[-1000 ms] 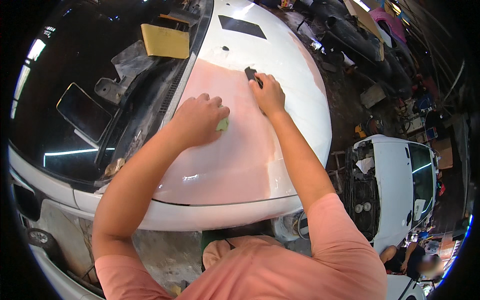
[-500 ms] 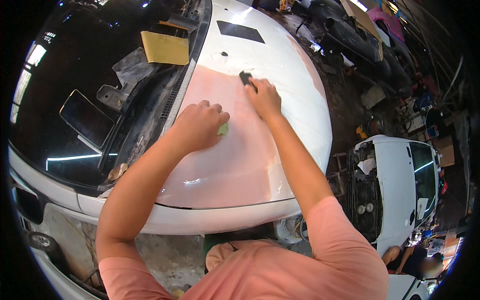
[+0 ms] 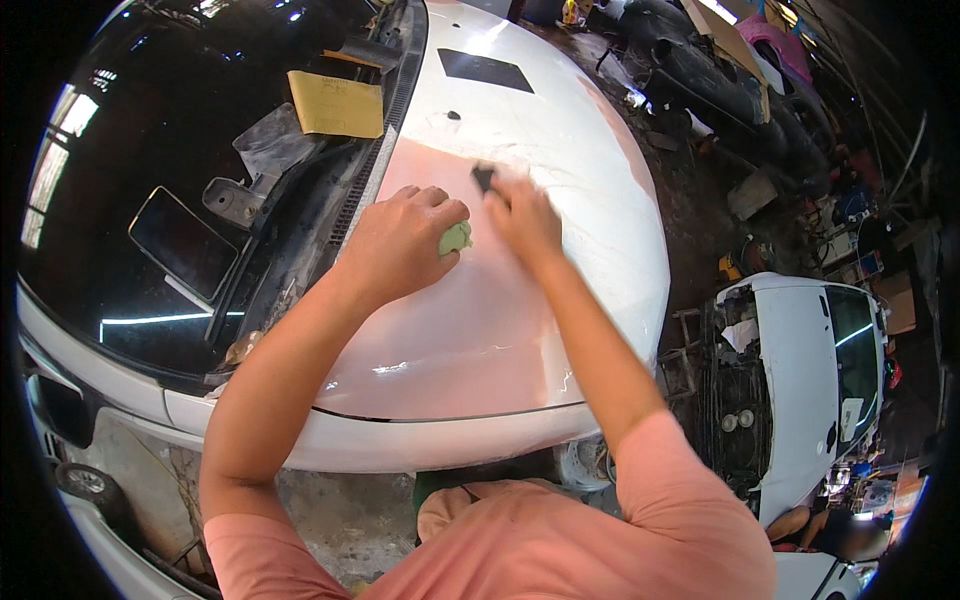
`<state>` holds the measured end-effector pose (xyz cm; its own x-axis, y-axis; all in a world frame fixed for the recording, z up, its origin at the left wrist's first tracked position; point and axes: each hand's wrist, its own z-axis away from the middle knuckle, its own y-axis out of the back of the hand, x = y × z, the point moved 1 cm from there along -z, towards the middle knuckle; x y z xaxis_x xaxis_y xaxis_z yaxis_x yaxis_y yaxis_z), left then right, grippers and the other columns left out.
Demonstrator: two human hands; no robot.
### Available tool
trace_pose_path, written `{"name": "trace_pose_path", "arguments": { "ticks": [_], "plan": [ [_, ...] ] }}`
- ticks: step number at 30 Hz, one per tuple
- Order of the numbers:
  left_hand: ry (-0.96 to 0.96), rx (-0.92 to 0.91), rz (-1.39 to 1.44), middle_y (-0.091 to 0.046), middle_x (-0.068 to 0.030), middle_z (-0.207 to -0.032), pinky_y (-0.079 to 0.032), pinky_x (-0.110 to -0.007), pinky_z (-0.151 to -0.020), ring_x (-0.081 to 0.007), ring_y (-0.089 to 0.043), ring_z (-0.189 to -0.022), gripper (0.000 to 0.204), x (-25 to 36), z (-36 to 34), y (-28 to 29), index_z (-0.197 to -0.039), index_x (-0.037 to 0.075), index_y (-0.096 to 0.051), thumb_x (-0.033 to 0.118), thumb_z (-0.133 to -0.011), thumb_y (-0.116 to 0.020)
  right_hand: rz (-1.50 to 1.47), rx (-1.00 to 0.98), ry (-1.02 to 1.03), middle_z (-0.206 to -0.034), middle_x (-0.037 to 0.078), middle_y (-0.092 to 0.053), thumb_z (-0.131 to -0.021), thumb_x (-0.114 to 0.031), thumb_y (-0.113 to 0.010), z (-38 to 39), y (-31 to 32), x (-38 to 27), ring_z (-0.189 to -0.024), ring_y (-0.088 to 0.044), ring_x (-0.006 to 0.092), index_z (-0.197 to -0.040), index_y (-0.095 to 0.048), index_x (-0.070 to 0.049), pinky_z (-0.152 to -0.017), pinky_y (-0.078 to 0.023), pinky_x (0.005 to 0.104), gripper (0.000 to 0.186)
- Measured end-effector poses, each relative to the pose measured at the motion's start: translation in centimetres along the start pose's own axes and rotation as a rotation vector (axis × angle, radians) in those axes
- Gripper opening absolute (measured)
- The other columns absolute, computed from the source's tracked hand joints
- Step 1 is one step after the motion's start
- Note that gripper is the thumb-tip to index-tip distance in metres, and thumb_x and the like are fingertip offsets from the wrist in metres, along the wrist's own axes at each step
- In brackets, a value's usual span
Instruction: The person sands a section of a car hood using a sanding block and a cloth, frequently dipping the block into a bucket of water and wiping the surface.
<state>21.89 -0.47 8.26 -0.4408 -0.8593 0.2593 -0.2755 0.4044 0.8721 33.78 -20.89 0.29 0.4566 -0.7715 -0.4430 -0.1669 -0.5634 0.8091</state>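
A white car hood (image 3: pixel 560 130) with a large pink sanded patch lies under both my hands. My left hand (image 3: pixel 400 240) rests on the patch, closed around a small pale green pad (image 3: pixel 455 238) that sticks out by the thumb. My right hand (image 3: pixel 520 218) is blurred with motion and presses a small dark sanding block (image 3: pixel 483 177) flat against the hood just beyond its fingertips. The two hands are close together near the middle of the hood.
The dark windshield (image 3: pixel 150 130) with a yellow sheet of paper (image 3: pixel 337 104) and wiper cowl (image 3: pixel 290 230) lies to the left. A second white car (image 3: pixel 800 380) stands at the right, with cluttered workshop floor and parts beyond. A black square (image 3: pixel 485 70) marks the hood's far end.
My right hand has slid the dark block leftward and nearer, toward my left hand. The left hand with the green pad has stayed on the pink patch.
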Motion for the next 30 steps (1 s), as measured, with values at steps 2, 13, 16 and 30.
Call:
{"name": "trace_pose_path", "arguments": {
  "ticks": [2, 13, 16, 30],
  "plan": [
    [-0.004, 0.043, 0.015, -0.073, -0.0067, -0.110, -0.061, -0.044, -0.087, -0.0305, -0.071, -0.105, 0.036, -0.8, 0.6, 0.1, -0.111, 0.012, -0.074, 0.013, -0.076, -0.082, -0.010, -0.077, 0.101, -0.123, 0.013, -0.072, -0.102, -0.034, -0.067, 8.9, 1.4, -3.6, -0.115, -0.066, 0.0376, -0.127, -0.077, -0.012, -0.096, -0.057, 0.0501, 0.036],
    [-0.106, -0.380, -0.053, -0.072, -0.0111, -0.117, -0.059, -0.046, -0.094, -0.0338, -0.068, -0.116, 0.046, 0.2, 2.6, -0.4, -0.118, 0.013, -0.075, 0.033, -0.077, -0.086, 0.037, -0.040, 0.072, -0.124, 0.013, -0.073, -0.101, -0.032, -0.068, -5.8, -2.3, -1.8, -0.116, -0.069, 0.0388, -0.128, -0.077, -0.014, -0.099, -0.058, 0.0522, 0.034],
    [-0.197, -0.351, -0.087, -0.069, -0.0119, -0.126, -0.058, -0.046, -0.098, -0.0345, -0.066, -0.122, 0.052, 0.6, 3.4, 0.5, -0.122, 0.015, -0.075, 0.034, -0.076, -0.088, 0.096, -0.030, 0.056, -0.124, 0.015, -0.072, -0.101, -0.031, -0.068, -5.9, -3.1, -1.6, -0.118, -0.067, 0.0398, -0.129, -0.076, -0.014, -0.101, -0.057, 0.0526, 0.034],
    [0.141, 0.146, 0.256, -0.074, -0.0126, -0.117, -0.058, -0.046, -0.090, -0.0380, -0.072, -0.105, 0.044, -2.3, -0.2, 3.7, -0.121, 0.012, -0.073, 0.010, -0.077, -0.078, -0.013, -0.088, 0.361, -0.126, 0.014, -0.070, -0.099, -0.021, -0.070, 12.2, 1.5, -5.7, -0.111, -0.063, 0.0384, -0.133, -0.074, -0.011, -0.097, -0.053, 0.0501, 0.035]
  ]
}}
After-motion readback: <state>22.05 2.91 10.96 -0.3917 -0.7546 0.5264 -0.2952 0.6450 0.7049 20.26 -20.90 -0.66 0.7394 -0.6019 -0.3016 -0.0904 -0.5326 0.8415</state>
